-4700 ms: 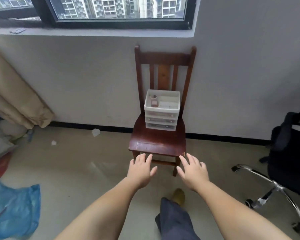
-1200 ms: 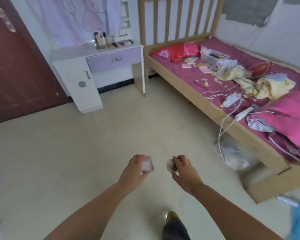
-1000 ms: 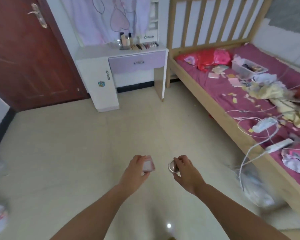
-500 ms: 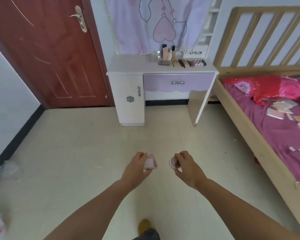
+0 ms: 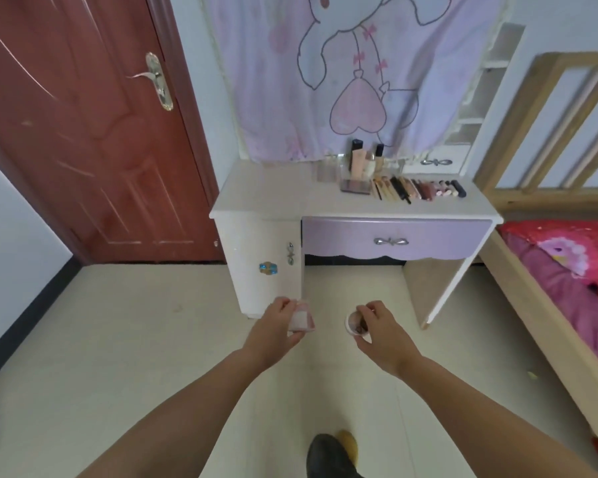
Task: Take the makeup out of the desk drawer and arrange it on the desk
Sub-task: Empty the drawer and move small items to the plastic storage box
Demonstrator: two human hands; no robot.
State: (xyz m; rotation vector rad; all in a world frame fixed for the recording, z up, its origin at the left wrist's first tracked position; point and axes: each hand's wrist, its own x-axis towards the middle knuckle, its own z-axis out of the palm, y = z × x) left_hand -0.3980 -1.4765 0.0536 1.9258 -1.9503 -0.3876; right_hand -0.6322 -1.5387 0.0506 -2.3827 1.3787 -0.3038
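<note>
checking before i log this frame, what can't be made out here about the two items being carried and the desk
- Pink square case, head view: the left hand hides its back; any label is too blurred to read.
- Small round jar, head view: the right hand's fingers cover part; contents unclear.
- Purple drawer, head view: shut, so the inside is hidden.
- Row of makeup on the desk, head view: too small to tell items apart.

Red door (image 5: 83,132), wooden bed (image 5: 549,322), lilac cloth (image 5: 359,63).

Desk (image 5: 263,198): white, smooth, semi-matt top; drawer front (image 5: 394,236) satin lilac, shiny metal bow handle (image 5: 390,241). Door (image 5: 83,132): glossy red-brown wood. Hanging cloth (image 5: 342,63): thin, matt. Bed frame (image 5: 546,98): pale bare wood.
</note>
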